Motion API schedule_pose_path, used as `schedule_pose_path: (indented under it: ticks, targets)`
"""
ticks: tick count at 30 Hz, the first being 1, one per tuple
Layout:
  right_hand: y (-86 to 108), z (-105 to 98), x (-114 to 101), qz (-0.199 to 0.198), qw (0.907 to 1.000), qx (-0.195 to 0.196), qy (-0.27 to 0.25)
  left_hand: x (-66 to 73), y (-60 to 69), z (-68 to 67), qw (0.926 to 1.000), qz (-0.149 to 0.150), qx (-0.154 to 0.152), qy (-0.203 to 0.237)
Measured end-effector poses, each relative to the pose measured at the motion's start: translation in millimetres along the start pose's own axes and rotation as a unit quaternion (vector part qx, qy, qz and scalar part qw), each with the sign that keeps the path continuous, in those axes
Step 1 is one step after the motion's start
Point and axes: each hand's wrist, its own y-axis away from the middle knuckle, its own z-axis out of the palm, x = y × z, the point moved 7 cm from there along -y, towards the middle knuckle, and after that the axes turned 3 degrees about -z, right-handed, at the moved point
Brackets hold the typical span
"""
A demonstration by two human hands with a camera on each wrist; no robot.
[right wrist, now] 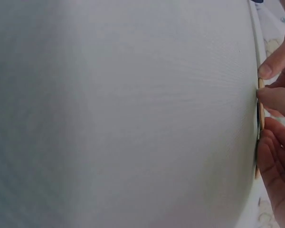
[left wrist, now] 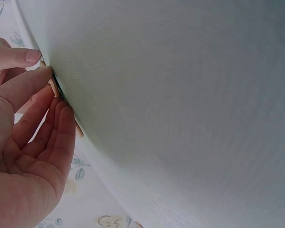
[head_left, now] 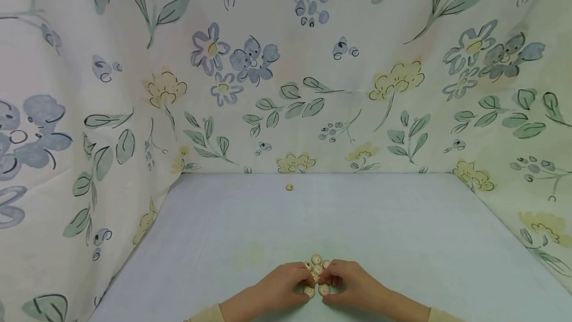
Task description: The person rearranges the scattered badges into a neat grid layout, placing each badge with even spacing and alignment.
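Several small round wooden discs with dark markings, such as the top disc (head_left: 316, 259) and the middle disc (head_left: 318, 270), lie grouped on the pale table between my hands. My left hand (head_left: 286, 284) pinches the lower left disc (head_left: 309, 291) between thumb and fingers. Opposite it, my right hand (head_left: 355, 284) holds the lower right disc (head_left: 323, 290) the same way. Fingertips of both hands cover parts of the group. In the left wrist view, a thin disc edge (left wrist: 54, 87) shows beside the fingers, low against the tabletop.
A lone small yellowish disc (head_left: 289, 187) lies near the table's far edge. The table (head_left: 214, 232) has a pale cover. Floral cloth (head_left: 286, 123) hangs behind it and along both sides.
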Motion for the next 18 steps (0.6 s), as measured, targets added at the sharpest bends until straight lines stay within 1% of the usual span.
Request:
schedule_pose_path:
  ticks: [7, 13, 18]
  targets:
    - [-0.2, 1.1, 0.4, 0.003, 1.0, -0.005, -0.006, 1.2, 0.5, -0.6, 0.9999, 0.01, 0.002, -0.005]
    - [-2.1, 0.3, -3.2, -0.013, 0.9998, 0.002, 0.012, 1.7, 0.8, -1.4, 0.9999, 0.014, 0.005, -0.007]
    - [-2.4, 1.2, -2.7, -0.009, 0.9998, -0.002, 0.016, 1.6, 0.7, -1.2, 0.9996, 0.024, 0.009, -0.011]
